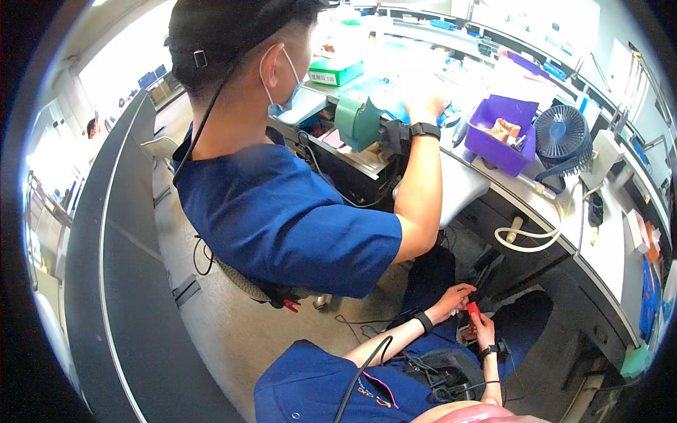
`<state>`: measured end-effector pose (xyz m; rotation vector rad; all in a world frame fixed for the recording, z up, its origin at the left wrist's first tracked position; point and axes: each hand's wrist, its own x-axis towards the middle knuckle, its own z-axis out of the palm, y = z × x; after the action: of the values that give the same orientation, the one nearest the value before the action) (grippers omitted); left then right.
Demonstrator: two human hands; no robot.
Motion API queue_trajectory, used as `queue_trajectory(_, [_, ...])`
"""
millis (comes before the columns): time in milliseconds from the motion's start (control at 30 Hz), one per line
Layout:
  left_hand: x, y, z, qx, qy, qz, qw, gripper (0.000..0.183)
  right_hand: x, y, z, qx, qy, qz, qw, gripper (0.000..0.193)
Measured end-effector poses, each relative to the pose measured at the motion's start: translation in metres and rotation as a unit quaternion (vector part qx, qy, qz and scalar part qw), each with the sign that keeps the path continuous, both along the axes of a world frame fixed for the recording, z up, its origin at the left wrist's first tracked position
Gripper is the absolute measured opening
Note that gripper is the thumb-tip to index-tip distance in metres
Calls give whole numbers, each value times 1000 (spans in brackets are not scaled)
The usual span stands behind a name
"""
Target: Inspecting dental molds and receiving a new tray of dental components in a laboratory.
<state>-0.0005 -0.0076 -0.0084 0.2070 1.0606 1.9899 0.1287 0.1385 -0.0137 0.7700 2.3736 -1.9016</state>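
Low over my lap, my left hand (453,301) has its fingers bent together beside a small red block-like piece (472,309). Whatever is between those fingers is too small to name. The red piece stands at the fingertips of my right hand (483,328), which pinches it from below. Both hands are close together, the left one slightly farther away. Black bands sit on both wrists, and a dark cable hangs across my blue clothing (303,388).
A co-worker (275,211) in blue sits to my left, an arm reaching onto the workbench (504,185). On the bench stand a purple bin (497,144) with dental models, a black fan (563,134) and a green box (337,70). A looped pale hose (529,247) hangs off the edge.
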Motion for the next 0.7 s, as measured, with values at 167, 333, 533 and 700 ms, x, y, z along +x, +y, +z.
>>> queue_trajectory(167, [1,0,2,5,-19,12,1000,24,0,-1,9,44,26,17,999,33])
queue_trajectory(333, [-1,-3,3,25,-39,-8,999,24,0,1,5,-32,59,-25,997,36])
queue_trajectory(533, [3,0,8,-24,-25,-47,998,24,-2,7,4,-51,63,-80,993,38])
queue_trajectory(700, [3,-6,16,-16,5,-78,997,28,-2,5,6,-51,50,-69,995,37])
